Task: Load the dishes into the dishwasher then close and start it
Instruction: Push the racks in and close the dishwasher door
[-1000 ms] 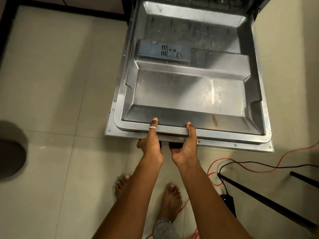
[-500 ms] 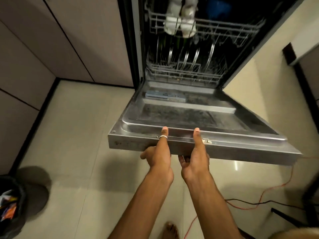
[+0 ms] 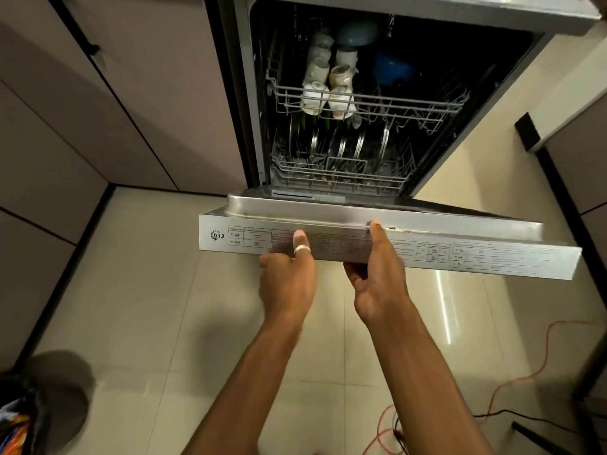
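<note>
Over the tiled floor [image 3: 147, 274], the dishwasher door [image 3: 476, 254] has risen from flat to half-closed, left hand [image 3: 289, 284] and right hand [image 3: 377, 277] gripping its edge; loading looks done

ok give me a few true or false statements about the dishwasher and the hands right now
1. The left hand and the right hand both grip the front edge of the dishwasher door. True.
2. The door is fully shut. False: it is partly open, and both racks are in view.
3. The upper rack holds white cups. True.
4. The lower rack holds nothing. False: plates stand on edge in it.
5. An orange cable lies on the floor. True.
</note>
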A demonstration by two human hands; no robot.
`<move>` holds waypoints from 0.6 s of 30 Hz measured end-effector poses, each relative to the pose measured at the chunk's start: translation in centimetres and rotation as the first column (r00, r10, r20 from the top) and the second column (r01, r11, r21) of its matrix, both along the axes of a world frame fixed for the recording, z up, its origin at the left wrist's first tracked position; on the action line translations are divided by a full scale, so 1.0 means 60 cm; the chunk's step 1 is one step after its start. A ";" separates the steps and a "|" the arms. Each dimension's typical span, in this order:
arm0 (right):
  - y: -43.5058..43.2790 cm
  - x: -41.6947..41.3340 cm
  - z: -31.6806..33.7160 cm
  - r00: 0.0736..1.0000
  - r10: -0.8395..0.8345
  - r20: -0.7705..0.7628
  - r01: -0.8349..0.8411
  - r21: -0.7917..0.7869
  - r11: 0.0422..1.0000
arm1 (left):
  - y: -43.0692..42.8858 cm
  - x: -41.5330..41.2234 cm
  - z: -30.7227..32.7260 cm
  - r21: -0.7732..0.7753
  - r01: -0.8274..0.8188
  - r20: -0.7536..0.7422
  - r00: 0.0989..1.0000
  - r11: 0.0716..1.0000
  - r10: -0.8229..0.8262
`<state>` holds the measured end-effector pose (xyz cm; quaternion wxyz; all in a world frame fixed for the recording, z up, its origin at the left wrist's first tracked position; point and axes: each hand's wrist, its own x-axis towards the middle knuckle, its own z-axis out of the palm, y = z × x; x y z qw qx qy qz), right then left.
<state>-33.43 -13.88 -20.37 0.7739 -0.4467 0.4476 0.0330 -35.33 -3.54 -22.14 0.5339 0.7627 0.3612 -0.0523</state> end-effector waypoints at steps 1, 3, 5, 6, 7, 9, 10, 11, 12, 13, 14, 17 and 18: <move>-0.001 -0.003 0.000 1.000 0.013 0.014 -0.013 0.000 1.000 | 0.016 -0.024 -0.011 0.352 0.149 0.029 0.985 0.924 -0.169; 0.000 -0.005 0.004 0.999 0.028 0.043 -0.028 0.002 1.000 | 0.040 -0.077 -0.036 0.792 0.203 0.109 0.881 0.575 -0.461; -0.001 -0.007 0.006 0.998 0.033 0.053 -0.032 -0.011 0.999 | 0.057 -0.097 -0.066 0.913 0.173 0.115 0.760 0.370 -0.639; -0.001 -0.009 0.006 0.997 0.044 0.055 -0.043 -0.025 0.999 | 0.065 -0.095 -0.090 0.937 0.170 0.098 0.711 0.306 -0.696; 0.000 -0.012 0.006 0.996 0.068 0.059 -0.065 -0.044 0.997 | 0.073 -0.088 -0.106 0.950 0.160 0.093 0.674 0.268 -0.733; -0.002 -0.021 0.004 0.989 0.128 0.071 -0.121 -0.095 0.988 | 0.082 -0.064 -0.120 0.954 0.158 0.097 0.640 0.253 -0.762; -0.004 -0.028 0.006 0.986 0.154 0.071 -0.144 -0.123 0.982 | 0.084 -0.052 -0.121 0.952 0.166 0.095 0.638 0.257 -0.765; -0.006 -0.036 0.009 0.983 0.177 0.057 -0.166 -0.156 0.974 | 0.084 -0.040 -0.121 0.950 0.180 0.088 0.630 0.255 -0.772; -0.009 -0.046 0.013 0.978 0.208 0.026 -0.199 -0.200 0.959 | 0.085 -0.029 -0.120 0.950 0.193 0.075 0.620 0.245 -0.781; -0.013 -0.056 0.014 0.968 0.250 -0.018 -0.245 -0.265 0.932 | 0.087 -0.019 -0.121 0.953 0.200 0.059 0.616 0.228 -0.786; -0.015 -0.067 0.015 0.953 0.295 -0.063 -0.298 -0.351 0.888 | 0.090 -0.013 -0.124 0.957 0.199 0.046 0.616 0.212 -0.786; -0.024 -0.100 -0.002 0.886 0.423 -0.191 -0.398 -0.782 0.480 | 0.091 -0.007 -0.131 0.967 0.173 0.043 0.617 0.189 -0.786; -0.027 -0.108 -0.015 0.861 0.455 -0.229 -0.364 -0.901 0.235 | 0.092 -0.007 -0.135 0.969 0.167 0.042 0.620 0.184 -0.784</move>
